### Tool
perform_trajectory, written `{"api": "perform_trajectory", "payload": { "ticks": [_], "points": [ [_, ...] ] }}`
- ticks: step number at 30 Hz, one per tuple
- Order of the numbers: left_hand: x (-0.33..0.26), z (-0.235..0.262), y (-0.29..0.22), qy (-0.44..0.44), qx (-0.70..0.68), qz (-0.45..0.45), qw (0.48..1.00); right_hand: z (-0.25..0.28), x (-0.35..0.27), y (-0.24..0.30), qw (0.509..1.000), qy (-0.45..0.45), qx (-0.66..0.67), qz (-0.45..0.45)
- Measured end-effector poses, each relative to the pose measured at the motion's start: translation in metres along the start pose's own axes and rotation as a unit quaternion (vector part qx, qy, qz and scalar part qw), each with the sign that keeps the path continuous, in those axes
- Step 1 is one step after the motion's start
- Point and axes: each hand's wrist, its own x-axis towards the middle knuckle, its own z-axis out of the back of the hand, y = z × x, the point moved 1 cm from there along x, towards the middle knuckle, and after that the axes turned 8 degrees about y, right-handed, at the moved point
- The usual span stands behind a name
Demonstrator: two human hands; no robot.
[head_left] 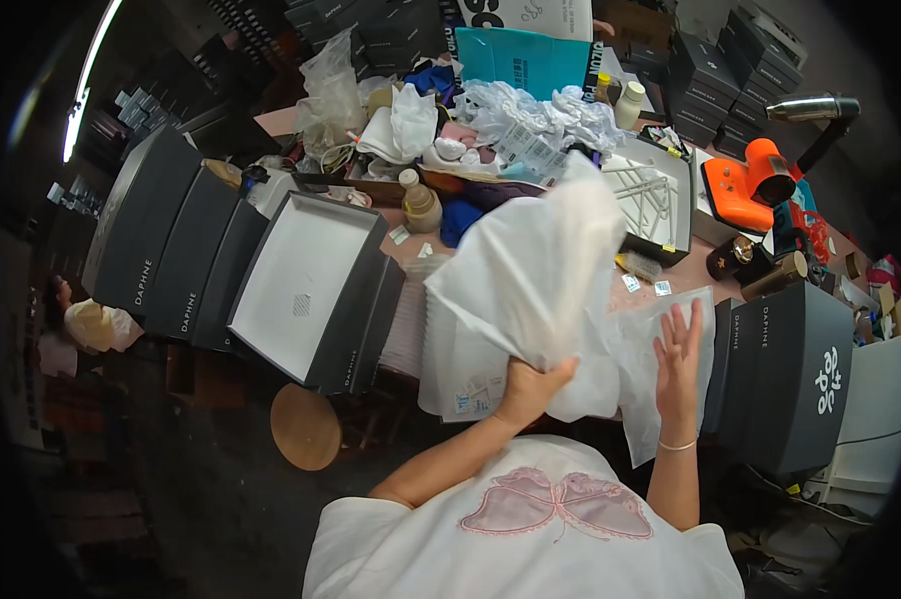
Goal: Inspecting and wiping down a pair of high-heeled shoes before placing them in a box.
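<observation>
My left hand (pixel 538 387) is closed on the lower end of a thin white translucent bag (pixel 515 270), raised over the table and flaring upward. A paler, longish shape shows at the bag's right side, blurred; I cannot tell whether it is inside. To the right, my right hand (pixel 678 364) is lifted with its fingers spread and nothing in it. Below that hand a second thin white sheet or bag (pixel 638 411) hangs over the table's front edge. More translucent bags (pixel 440 374) lie under the raised one, with small printed packets (pixel 478 395) showing near their lower edge.
Left of me stand an open dark shoebox (pixel 300 285) and several upright dark boxes (pixel 146 235). Dark boxes (pixel 785 374) stand at right. Behind are a bottle (pixel 420 203), crumpled white paper (pixel 530 115), a tray of white racks (pixel 650 190) and an orange device (pixel 755 180). A round stool (pixel 305 427) stands below.
</observation>
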Motion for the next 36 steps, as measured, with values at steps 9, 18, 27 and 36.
{"api": "perform_trajectory", "payload": {
  "ticks": [9, 18, 27, 36],
  "points": [
    [-0.014, 0.001, 0.009, 0.304, 0.324, -0.069, 0.893, -0.017, -0.073, -0.051, 0.953, 0.057, 0.181, -0.235],
    [-0.134, 0.173, 0.075, -0.306, -0.06, 0.234, 0.921, -0.046, -0.031, -0.026, 0.908, 0.121, 0.256, -0.31],
    [-0.103, 0.201, 0.196, -0.134, -0.556, 0.148, 0.807, -0.141, 0.013, -0.197, 0.913, 0.174, 0.083, -0.358],
    [-0.161, 0.198, 0.171, -0.357, -0.448, 0.299, 0.763, -0.068, 0.037, -0.029, 0.95, 0.02, -0.3, -0.079]
  ]
}}
